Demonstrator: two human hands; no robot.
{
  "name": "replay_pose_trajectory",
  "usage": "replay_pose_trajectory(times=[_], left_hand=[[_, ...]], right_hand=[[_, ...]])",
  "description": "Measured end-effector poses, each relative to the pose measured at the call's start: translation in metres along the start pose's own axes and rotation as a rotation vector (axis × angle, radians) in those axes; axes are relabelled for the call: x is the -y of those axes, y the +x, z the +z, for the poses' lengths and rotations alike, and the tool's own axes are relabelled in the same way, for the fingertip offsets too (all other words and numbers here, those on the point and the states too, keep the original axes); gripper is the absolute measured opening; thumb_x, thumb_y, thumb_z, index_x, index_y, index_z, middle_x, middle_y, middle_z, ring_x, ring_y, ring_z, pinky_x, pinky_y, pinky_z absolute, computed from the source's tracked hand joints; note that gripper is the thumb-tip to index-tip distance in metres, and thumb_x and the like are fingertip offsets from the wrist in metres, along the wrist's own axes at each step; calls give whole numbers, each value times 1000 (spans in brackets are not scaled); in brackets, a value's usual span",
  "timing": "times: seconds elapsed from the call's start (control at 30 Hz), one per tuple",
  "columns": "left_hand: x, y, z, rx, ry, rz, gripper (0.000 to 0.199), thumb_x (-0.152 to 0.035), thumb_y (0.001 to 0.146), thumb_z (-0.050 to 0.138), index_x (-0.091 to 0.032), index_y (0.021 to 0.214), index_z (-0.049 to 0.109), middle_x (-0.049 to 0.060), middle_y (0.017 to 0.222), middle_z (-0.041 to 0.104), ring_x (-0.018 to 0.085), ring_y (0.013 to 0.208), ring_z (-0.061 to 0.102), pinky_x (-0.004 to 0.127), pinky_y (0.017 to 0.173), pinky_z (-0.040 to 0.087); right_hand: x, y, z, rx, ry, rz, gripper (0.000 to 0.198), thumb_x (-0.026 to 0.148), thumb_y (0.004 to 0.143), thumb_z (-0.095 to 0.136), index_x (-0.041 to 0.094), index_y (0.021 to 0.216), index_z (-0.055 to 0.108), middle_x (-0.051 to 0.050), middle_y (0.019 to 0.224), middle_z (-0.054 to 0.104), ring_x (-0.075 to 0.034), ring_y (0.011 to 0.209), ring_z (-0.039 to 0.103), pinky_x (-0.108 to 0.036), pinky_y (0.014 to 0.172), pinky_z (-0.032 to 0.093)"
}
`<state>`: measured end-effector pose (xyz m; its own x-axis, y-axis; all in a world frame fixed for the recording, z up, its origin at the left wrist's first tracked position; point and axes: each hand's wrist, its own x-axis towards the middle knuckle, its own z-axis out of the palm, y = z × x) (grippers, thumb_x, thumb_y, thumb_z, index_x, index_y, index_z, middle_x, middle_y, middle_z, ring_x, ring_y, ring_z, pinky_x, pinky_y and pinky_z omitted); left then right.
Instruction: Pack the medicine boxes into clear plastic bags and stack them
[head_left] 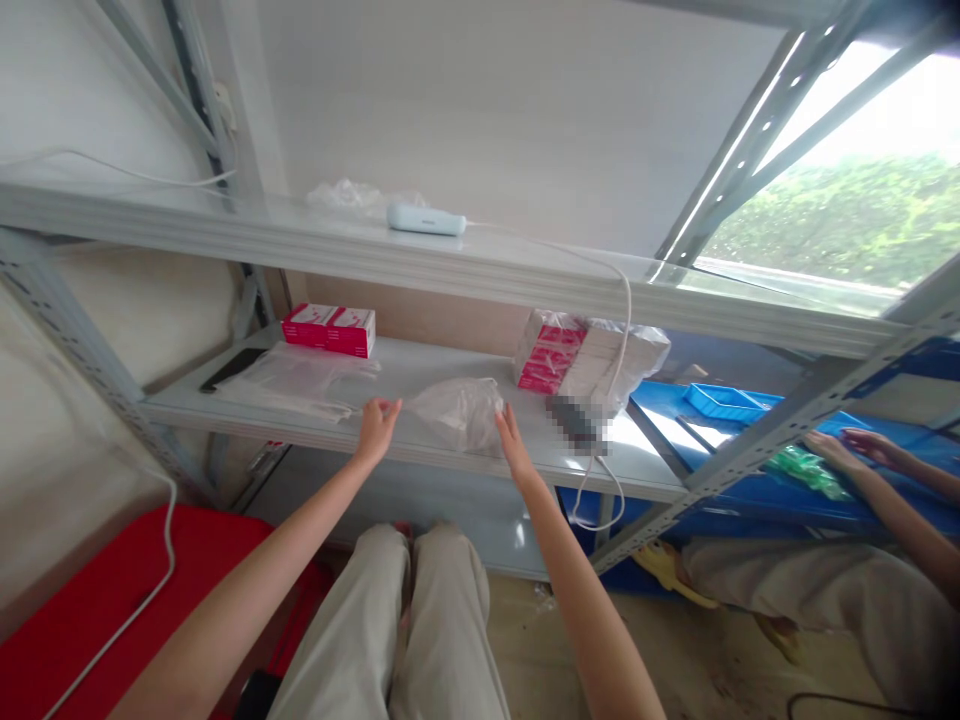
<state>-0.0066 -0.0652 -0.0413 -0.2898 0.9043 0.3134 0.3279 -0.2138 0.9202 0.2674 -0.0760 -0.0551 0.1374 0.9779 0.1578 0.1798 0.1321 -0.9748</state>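
A clear plastic bag (457, 412), puffed and crumpled, lies on the middle shelf between my hands. My left hand (377, 430) pinches its narrow left end between thumb and fingers. On the other side, my right hand (513, 442) has its fingers stretched out and touches the bag's right edge. Left of my left hand lies a stack of flat clear bags (289, 380). Two pink-and-white boxes (330, 328) stand behind that stack. To the right, more pink-and-white boxes (551, 352) stand packed together in clear plastic wrap.
A pale blue handheld device (426, 219) with a white cable rests on the upper shelf (300, 235). A blurred dark object (577, 424) lies near my right hand. At right, beyond the slanted metal post (780, 430), another person's hands (836, 450) handle green plastic near a blue tray (724, 403).
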Motion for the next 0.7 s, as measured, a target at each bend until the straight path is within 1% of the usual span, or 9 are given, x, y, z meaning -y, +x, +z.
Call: replay_pose_trajectory(times=[0.07, 0.13, 0.2, 0.27, 0.33, 0.43, 0.53, 0.63, 0.7], left_hand=[[-3, -20, 3, 38, 120, 50, 38, -56, 83, 50, -21, 67, 51, 4, 68, 56, 21, 71, 55, 31, 67, 39], [-10, -31, 8, 147, 191, 69, 47, -56, 87, 40, -21, 59, 53, 2, 56, 51, 19, 60, 51, 29, 61, 35], [-18, -31, 16, 276, 131, -23, 53, -57, 88, 38, -20, 53, 54, 1, 49, 46, 16, 51, 47, 28, 56, 32], [-25, -24, 26, 383, 28, -166, 57, -58, 87, 38, -19, 50, 55, 0, 43, 42, 13, 44, 42, 26, 50, 29], [-29, -13, 35, 454, -40, -271, 61, -61, 87, 37, -18, 49, 58, -1, 40, 40, 11, 38, 36, 26, 45, 26], [-30, -3, 42, 526, -59, -326, 62, -66, 82, 43, -14, 57, 65, 0, 41, 44, 8, 34, 32, 25, 41, 20], [-30, -4, 42, 592, -91, -396, 57, -67, 76, 55, -12, 70, 69, 0, 46, 52, 6, 33, 33, 22, 38, 15], [-32, -9, 40, 633, -250, -504, 49, -61, 69, 67, -13, 74, 65, 0, 53, 56, 4, 34, 34, 20, 38, 10], [-33, -12, 39, 639, -354, -529, 44, -55, 66, 73, -13, 71, 61, -2, 54, 55, 3, 36, 34, 18, 37, 9]], right_hand=[[-5, -9, 10, 11, 19, -88, 83, 70, 78, 48, 26, 146, 32, -11, 140, 49, -25, 132, 42, -45, 104, 38], [-3, -11, 17, 20, 60, -108, 88, 67, 73, 58, 24, 145, 33, -13, 135, 54, -26, 128, 46, -46, 103, 39], [4, -7, 22, 59, 96, -61, 89, 63, 65, 67, 20, 139, 43, -14, 126, 60, -28, 120, 53, -46, 100, 41], [14, -2, 24, 116, 123, 13, 77, 61, 62, 70, 18, 125, 57, -13, 117, 66, -30, 112, 58, -45, 98, 43], [23, 1, 25, 166, 135, 65, 64, 60, 62, 71, 20, 112, 65, -10, 113, 68, -31, 112, 58, -46, 98, 41], [33, 1, 26, 251, 131, 78, 55, 58, 61, 74, 24, 104, 70, -6, 112, 69, -31, 116, 55, -48, 102, 37], [39, -2, 28, 320, 139, 45, 49, 59, 62, 73, 25, 97, 72, -5, 107, 71, -30, 113, 57, -47, 104, 35], [43, -7, 33, 363, 129, 13, 47, 59, 64, 72, 24, 96, 72, -4, 103, 72, -28, 108, 60, -46, 102, 37], [44, -10, 34, 378, 127, -5, 48, 57, 65, 72, 24, 99, 72, -4, 103, 71, -27, 105, 60, -45, 100, 39]])
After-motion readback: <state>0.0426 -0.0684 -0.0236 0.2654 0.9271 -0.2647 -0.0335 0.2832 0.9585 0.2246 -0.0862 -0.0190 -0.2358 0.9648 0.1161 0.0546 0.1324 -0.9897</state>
